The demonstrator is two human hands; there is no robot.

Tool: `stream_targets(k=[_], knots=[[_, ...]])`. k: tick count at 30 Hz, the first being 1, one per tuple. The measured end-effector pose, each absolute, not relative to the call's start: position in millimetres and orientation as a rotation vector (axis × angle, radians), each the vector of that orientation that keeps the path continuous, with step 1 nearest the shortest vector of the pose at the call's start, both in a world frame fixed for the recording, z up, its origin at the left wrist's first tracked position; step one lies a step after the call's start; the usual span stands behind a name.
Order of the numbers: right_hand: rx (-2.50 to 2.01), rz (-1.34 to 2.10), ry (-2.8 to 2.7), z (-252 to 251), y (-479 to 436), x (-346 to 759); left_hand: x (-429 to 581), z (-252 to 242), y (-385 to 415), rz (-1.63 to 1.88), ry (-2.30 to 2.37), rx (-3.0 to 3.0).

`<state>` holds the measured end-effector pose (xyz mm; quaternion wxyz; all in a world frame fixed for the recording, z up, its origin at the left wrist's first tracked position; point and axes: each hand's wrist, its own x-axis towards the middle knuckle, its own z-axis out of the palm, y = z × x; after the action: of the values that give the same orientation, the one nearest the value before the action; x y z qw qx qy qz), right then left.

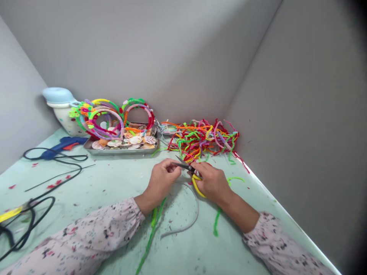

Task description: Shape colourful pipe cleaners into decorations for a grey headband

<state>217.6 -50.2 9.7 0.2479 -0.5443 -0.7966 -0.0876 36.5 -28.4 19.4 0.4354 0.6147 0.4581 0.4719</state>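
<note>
While my right hand point(211, 181) holds the scissors point(198, 187) by their yellow loops, the two dark blades stand spread apart and point at my left hand point(160, 179). That right grip is clenched on the loops. My left fingers are curled in near the blade tips, but I cannot tell what, if anything, that grip is pinching. Both hands are over the middle of the pale green bench point(114, 183). A thin gray band point(197, 210) bends between my arms, with its top end near my left fingers. A long green fuzzy stick point(150, 242) runs down beside my left wrist, and a short green bit point(216, 225) pokes out under my right wrist.

Behind my hands I see a big messy heap of bright fuzzy sticks point(200, 145). Left of it, a metal tray point(123, 152) holds shells point(136, 140) and fuzzy hoops point(152, 120). A white jar point(64, 114) with a blue lid stands near the tray. A blue tool point(57, 148) and black cord point(80, 168) lie at the left.
</note>
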Motion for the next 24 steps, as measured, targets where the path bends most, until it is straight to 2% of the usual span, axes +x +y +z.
stream_targets(k=[11, 17, 24], knots=[[-1.429, -0.052, -2.049, 7, -46, 220, 38, 24, -30, 1.140, 1.153, 1.414], [-1.594, -0.026, -1.805, 9, -40, 226, 39, 24, -29, 1.155, 1.137, 1.362], [-1.695, 0.077, -1.860, 27, -24, 250, 39, 20, -29, 1.135, 1.097, 1.346]])
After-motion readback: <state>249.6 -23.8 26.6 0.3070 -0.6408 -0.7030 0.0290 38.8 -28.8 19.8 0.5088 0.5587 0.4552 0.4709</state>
